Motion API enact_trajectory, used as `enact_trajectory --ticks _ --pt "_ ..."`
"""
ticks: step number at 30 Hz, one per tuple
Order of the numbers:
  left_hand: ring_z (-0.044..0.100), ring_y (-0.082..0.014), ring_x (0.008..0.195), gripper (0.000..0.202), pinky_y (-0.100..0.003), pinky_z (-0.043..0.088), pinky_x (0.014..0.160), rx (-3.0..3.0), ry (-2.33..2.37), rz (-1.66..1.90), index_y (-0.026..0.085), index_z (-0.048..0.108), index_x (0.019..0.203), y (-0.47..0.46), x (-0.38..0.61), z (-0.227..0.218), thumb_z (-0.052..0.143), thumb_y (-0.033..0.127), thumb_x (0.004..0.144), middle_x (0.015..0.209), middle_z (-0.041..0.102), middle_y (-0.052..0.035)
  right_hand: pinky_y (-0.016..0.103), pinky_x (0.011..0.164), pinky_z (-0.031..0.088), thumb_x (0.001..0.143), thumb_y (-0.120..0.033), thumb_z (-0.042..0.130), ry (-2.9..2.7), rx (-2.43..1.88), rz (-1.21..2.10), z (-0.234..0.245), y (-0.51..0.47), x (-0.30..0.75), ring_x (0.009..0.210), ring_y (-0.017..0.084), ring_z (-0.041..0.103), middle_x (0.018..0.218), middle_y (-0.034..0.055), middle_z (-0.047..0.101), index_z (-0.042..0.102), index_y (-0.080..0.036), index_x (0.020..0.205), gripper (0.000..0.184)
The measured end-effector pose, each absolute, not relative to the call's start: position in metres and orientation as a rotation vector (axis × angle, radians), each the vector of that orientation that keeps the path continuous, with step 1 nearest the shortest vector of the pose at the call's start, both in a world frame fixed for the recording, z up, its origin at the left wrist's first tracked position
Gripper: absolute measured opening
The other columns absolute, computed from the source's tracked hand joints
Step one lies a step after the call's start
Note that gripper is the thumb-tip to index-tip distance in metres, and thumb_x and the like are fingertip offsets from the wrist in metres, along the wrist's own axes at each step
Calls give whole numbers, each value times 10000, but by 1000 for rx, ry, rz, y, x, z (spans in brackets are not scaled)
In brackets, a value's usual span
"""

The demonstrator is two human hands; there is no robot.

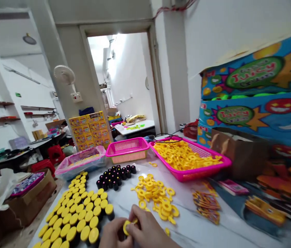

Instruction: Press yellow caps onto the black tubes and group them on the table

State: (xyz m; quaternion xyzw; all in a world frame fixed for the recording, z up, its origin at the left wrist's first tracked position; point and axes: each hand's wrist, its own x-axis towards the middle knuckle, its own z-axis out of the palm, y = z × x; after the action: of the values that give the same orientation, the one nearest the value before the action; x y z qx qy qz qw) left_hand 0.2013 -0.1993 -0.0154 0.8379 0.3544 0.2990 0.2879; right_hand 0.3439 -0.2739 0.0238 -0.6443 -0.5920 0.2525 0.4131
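A heap of yellow ring pieces (157, 196) lies on the white bench (189, 237), and just on its near side, a little to its left, the two hands are drawn close together. The left hand (113, 234) and right hand (147, 227) both pinch a small yellow-topped piece (126, 227) between bent fingers, the right thumb lying against its top; the fingers hide what is under it. Left of the heap, black containers with yellow caps (80, 225) stand packed in a broad group, the closest of them near the left hand. Beyond the heap and to its left stands a cluster of black containers with narrower tops (114, 179). Beyond it and to its right, a pink basket (184, 176) is filled with more yellow ring pieces; a second pink basket (127, 151) stands beyond it to the left, with a plastic-lined tray (65, 172) farther left. Colourful packets (206, 205) lie to the right of the heap, and well past them, farther back, rise blue "Juicy Gum" boxes (259, 110).
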Motion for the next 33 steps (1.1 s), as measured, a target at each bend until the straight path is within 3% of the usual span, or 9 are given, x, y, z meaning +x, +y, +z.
enact_trajectory --ticks 8,13,17,20,23,26,29,33 --pt "443 -117 581 344 -202 374 541 2121 888 693 141 664 719 -205 202 0 676 484 688 600 540 11 327 758 440 842 -278 490 -1627 -1793 503 37 -291 341 919 268 663 972 120 718 624 -188 999 225" --pt "396 -100 521 346 -202 322 504 2138 946 745 151 683 883 -206 202 0 655 439 693 572 516 32 348 790 462 830 -285 536 -1576 -1758 507 30 -287 343 916 266 662 949 113 715 613 -181 1081 283" --pt "442 -121 539 275 -217 347 529 2183 1011 840 171 682 810 -208 201 4 620 427 731 566 522 23 322 798 482 808 -262 602 -1557 -1655 391 35 -287 350 893 224 647 970 93 691 629 -171 1070 278" --pt "501 -136 557 246 -224 384 539 2153 1032 830 169 681 823 -212 199 13 641 394 732 604 584 6 327 894 477 845 -234 589 -1693 -1503 295 47 -306 359 986 207 633 1019 76 690 689 -208 1006 192" --pt "544 -143 594 162 -225 406 561 2195 1049 822 169 677 815 -217 195 21 651 307 735 637 620 0 453 1070 374 900 -339 567 -1911 -1465 257 51 -340 365 1249 266 521 1273 78 638 731 -281 1038 222" --pt "557 -146 639 142 -241 417 611 2341 1116 773 152 676 853 -218 191 25 638 244 752 710 640 -19 568 1140 242 870 -467 614 -2151 -1519 384 42 -365 370 1417 329 321 1466 62 492 647 -347 1253 402" --pt "572 -163 740 181 -256 425 684 2306 1112 702 156 675 898 -215 186 25 652 278 767 810 656 -39 596 1159 165 855 -511 624 -2297 -1554 503 27 -359 376 1447 326 257 1516 50 420 475 -372 1414 595" --pt "588 -163 770 166 -251 418 700 2326 1015 608 179 677 897 -216 184 25 660 275 763 830 667 -27 633 1158 92 936 -403 514 -2282 -1648 150 3 -313 386 1435 306 297 1472 68 480 516 -300 1393 469"
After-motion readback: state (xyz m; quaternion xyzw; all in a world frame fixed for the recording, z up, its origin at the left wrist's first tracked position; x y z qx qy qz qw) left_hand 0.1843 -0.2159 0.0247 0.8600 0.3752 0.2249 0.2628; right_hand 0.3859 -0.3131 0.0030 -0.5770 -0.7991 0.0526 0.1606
